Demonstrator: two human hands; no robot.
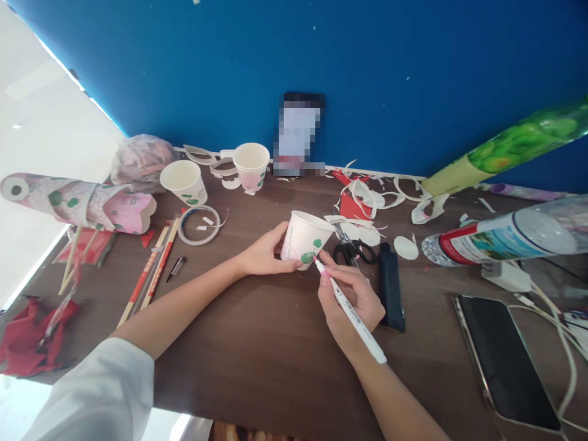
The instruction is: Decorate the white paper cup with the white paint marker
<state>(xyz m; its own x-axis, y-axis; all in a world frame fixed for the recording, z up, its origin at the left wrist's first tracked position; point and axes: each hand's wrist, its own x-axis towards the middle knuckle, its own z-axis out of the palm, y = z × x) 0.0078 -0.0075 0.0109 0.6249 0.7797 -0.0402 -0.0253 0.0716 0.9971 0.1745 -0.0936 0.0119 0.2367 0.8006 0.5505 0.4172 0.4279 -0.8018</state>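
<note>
A white paper cup with green leaves and a faint pink print is held up, slightly tilted, over the middle of the dark table. My left hand grips it from the left side, thumb across its lower front. In my right hand is a white marker, its pink tip at the cup's printed side near the leaves. Behind my right hand lie black-handled scissors, partly covered by paper scraps. A dark pencil case lies just right of that hand.
Two cup groups stand at the back left, near a tape roll. Chopsticks and a fish-like cup craft lie left. A water bottle, a green bottle and a phone are at right; a blue panel rises behind.
</note>
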